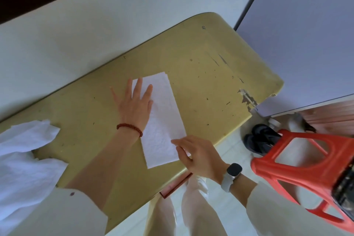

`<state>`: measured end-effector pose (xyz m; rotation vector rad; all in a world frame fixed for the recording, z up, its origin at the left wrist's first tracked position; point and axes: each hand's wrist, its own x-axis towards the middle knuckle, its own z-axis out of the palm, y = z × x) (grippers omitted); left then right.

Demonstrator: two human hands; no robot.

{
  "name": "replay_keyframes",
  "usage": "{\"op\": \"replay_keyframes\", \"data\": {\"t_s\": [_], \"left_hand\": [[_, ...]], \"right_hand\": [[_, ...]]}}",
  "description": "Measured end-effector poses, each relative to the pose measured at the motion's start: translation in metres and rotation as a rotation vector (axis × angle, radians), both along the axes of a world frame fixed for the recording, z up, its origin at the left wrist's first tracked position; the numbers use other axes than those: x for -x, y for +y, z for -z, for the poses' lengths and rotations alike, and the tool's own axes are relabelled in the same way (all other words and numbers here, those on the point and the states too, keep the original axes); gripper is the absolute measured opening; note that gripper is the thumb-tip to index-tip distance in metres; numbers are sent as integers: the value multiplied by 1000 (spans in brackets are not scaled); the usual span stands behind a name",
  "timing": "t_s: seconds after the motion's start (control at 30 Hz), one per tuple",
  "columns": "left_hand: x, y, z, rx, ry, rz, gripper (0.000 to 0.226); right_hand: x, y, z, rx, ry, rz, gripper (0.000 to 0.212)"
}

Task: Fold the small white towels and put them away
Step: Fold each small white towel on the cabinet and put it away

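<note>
A small white towel, folded into a long strip, lies flat in the middle of the yellow table. My left hand rests flat on the strip's far left part, fingers spread, palm down. My right hand pinches the strip's near right corner at the table's front edge. A heap of unfolded white towels lies at the table's left end, partly out of frame.
A red plastic stool stands on the floor to the right of the table. Dark shoes lie behind it. A pale partition panel meets the table's right end, where the tabletop edge is chipped. A white wall runs along the table's far side.
</note>
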<state>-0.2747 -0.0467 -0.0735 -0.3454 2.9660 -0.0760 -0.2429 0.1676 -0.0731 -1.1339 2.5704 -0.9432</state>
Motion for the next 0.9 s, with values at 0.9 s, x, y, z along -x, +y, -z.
{"op": "replay_keyframes", "data": {"t_s": [0.9], "left_hand": [[-66,7,41,-172,112,-69,58]], "right_hand": [[152,-124,-2,-319,-241,444,17]]}}
